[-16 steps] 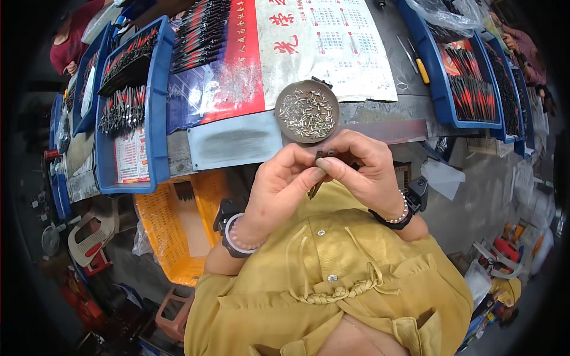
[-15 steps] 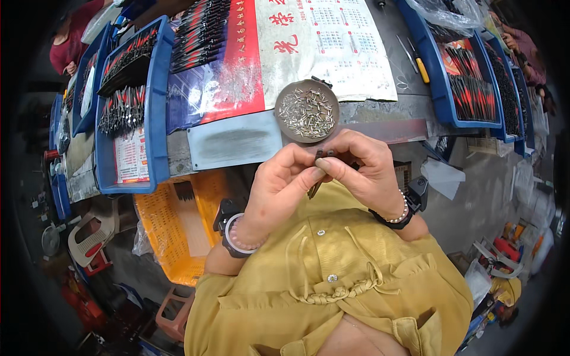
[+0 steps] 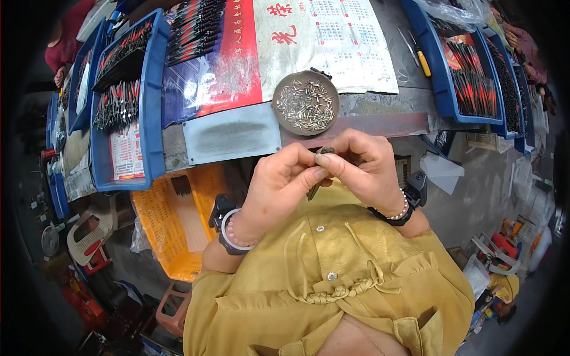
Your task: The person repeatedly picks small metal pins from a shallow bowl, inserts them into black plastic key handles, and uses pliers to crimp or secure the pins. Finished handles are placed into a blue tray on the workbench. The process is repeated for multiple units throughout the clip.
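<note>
My left hand (image 3: 286, 180) and my right hand (image 3: 363, 167) meet in front of my yellow blouse, just past the near edge of the workbench. Both are closed, thumbs and forefingers pinching a small dark piece (image 3: 313, 191) whose narrow end shows below the fingers. Most of it is hidden, so its kind cannot be made out. Directly beyond the fingertips stands a round bowl (image 3: 306, 132) of small shiny metal pins (image 3: 310, 107). A short black part (image 3: 321, 73) lies at the bowl's far rim.
Blue bins (image 3: 155, 118) of black-and-red tools flank the workbench; another blue bin (image 3: 475, 117) is at right. A grey plate (image 3: 231, 137) lies left of the bowl. At right is a yellow-handled tool (image 3: 423, 63). An orange crate (image 3: 157, 228) sits below. Other people are at the far corners.
The view has shifted slightly, so the bench and bowl sit a little higher in it. My hands stay together, with small finger movements around the dark piece.
</note>
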A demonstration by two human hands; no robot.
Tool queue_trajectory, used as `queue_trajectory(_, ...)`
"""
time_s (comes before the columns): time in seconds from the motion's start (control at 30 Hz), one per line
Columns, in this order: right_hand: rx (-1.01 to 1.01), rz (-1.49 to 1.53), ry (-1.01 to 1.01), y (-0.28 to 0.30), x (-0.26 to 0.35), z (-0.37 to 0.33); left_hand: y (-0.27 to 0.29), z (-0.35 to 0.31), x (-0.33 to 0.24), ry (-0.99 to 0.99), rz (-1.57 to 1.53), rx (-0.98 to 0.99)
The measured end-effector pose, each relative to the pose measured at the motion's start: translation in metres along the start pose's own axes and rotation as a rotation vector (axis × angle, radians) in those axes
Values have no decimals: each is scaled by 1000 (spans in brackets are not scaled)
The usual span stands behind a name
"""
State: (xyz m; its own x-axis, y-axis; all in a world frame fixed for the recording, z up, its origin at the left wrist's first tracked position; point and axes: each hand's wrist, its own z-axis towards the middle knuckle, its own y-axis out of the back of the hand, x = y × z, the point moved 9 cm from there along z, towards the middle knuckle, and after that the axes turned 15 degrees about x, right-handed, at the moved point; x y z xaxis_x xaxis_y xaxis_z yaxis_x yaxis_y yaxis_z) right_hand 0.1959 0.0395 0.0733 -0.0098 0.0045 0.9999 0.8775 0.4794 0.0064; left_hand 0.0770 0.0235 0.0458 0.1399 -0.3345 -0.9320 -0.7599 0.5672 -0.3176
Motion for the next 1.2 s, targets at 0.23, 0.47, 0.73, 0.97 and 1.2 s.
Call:
queue_trajectory(0.23, -16, 338, -162, -3, -34, 2, -2, 5, 14, 103, -218, 71)
queue_trajectory(0.47, -66, 546, -300, -4, -67, 5, 7, 11, 34, 239, -242, 75)
queue_trajectory(0.73, -95, 602, -377, -6, -103, 3, 5, 15, 58, 345, -462, 118)
queue_trajectory(0.97, -116, 579, -370, -7, -109, 1, 5, 12, 66, 353, -526, 111)
queue_trajectory(1.2, -117, 597, -358, -10, -108, 1, 4, 12, 68, 313, -562, 118)
